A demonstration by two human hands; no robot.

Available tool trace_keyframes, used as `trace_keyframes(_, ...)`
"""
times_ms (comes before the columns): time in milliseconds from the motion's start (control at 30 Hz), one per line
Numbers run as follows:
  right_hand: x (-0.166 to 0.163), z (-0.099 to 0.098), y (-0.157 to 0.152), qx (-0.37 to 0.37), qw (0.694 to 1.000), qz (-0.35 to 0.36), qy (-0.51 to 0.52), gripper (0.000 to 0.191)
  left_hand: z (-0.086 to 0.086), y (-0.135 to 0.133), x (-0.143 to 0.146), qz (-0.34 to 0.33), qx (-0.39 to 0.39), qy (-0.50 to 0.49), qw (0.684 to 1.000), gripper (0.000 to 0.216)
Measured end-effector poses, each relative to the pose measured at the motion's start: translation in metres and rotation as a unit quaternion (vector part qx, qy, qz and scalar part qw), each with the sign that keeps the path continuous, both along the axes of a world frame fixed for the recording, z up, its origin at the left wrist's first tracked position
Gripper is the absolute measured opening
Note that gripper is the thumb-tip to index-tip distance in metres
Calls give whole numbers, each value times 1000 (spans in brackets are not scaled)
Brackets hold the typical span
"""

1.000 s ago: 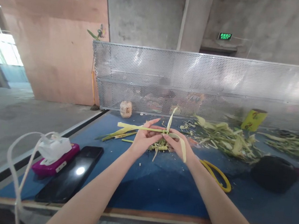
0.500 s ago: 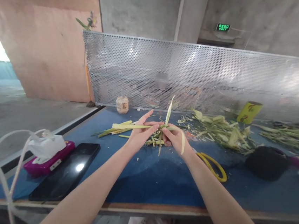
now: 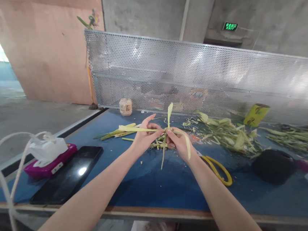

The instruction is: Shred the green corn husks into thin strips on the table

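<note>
Between my hands, pale green corn husk strips cross at one point, one end sticking up, one hanging down and others out to the sides. My left hand pinches the crossing with thumb and fingertips, and a long strip lies across it to the left. On the other side, my right hand grips the same spot, a strip curling over its back. Fingers hide part of the crossing. Beneath the hands lies a small bundle of green stalks. Left of them are more husk pieces.
Yellow-handled scissors lie by my right forearm, with a black round object beyond. A husk pile and a yellow can stand at back right. At left are a phone and a purple power strip. A perforated metal screen borders the back.
The upright strip end has shifted slightly left and sits lower. The hanging strip reaches a little further down. Both hands keep their grip at nearly the same place.
</note>
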State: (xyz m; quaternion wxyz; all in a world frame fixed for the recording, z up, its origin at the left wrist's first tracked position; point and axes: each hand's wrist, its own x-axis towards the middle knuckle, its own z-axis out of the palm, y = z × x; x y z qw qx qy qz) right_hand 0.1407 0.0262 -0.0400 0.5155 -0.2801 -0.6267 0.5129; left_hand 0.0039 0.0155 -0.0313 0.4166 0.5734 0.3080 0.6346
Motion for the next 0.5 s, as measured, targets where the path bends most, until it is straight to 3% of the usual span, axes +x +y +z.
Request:
trace_keyframes(133,2,1,0,-17,999,-13,24,26,1,-1,1,-26,-7,1,1000,66)
trace_keyframes(367,3,1,0,-37,998,-34,22,28,4,6,-4,29,-47,-54,997,66)
trace_keyframes(500,3,0,1,-54,997,-22,54,27,-1,7,-4,28,-56,-21,998,79)
